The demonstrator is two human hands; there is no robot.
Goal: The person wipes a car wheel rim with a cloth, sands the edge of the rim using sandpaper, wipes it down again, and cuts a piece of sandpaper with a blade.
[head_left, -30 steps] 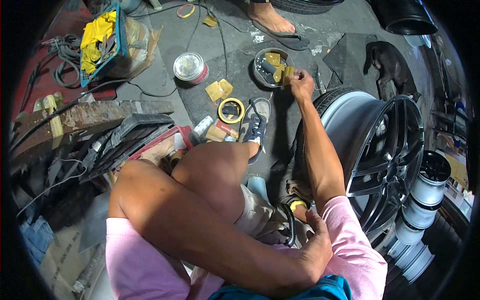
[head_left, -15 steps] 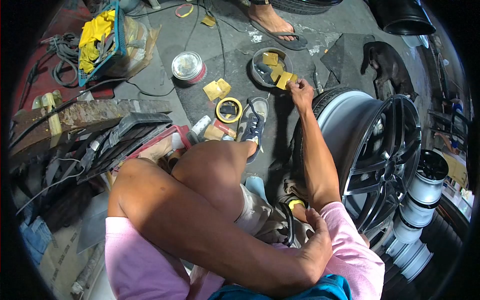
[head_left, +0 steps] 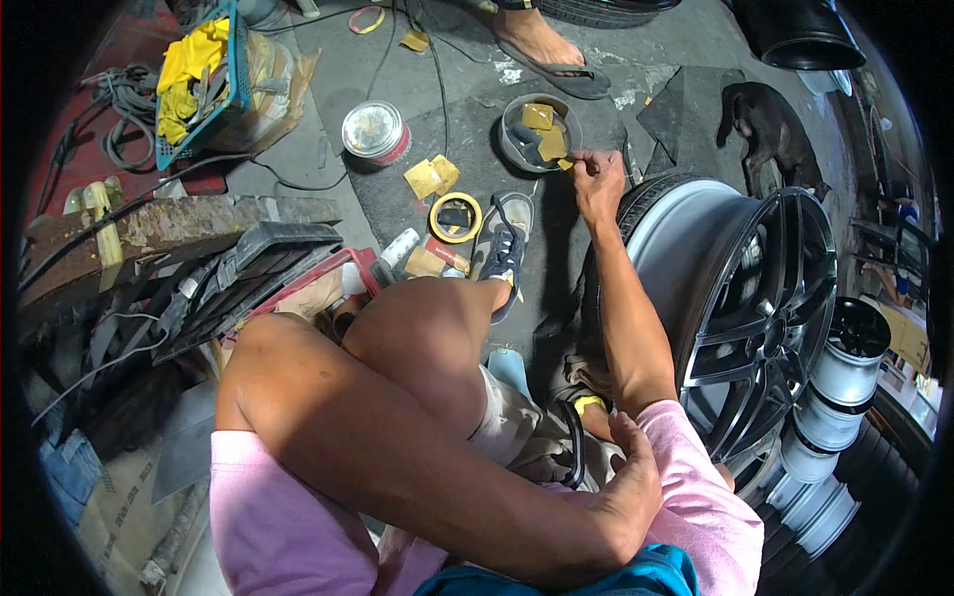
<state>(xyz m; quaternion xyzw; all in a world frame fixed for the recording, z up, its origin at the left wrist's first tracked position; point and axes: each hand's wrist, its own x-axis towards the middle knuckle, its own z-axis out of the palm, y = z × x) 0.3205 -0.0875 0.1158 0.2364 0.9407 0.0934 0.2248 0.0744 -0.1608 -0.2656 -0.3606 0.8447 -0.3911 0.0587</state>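
Note:
My right hand [head_left: 600, 186] reaches out to the rim of a grey bowl [head_left: 511, 147], its fingers pinched on a yellow piece of sandpaper [head_left: 566, 164] that shows only as a thin sliver. Inside the bowl lie more yellow sandpaper pieces [head_left: 538, 116] and dark pieces [head_left: 524, 139]. My left arm crosses my body, and my left hand [head_left: 636, 472] lies against my right upper arm near the pink sleeve. It holds no object; its fingers look extended, though partly hidden. Beside my right forearm stands a large alloy wheel [head_left: 770, 333] with dark spokes.
Loose sandpaper squares [head_left: 422, 179], a lidded can [head_left: 374, 132] and a yellow tape roll [head_left: 455, 218] are on the floor. Another person's sandalled foot [head_left: 552, 50] is beyond the bowl. A black dog [head_left: 775, 129] lies at right, above stacked rims [head_left: 830, 417].
The sandpaper in my right hand has turned and drawn in toward the fingers, from a broad square to a thin edge at the bowl rim. My left hand has barely moved.

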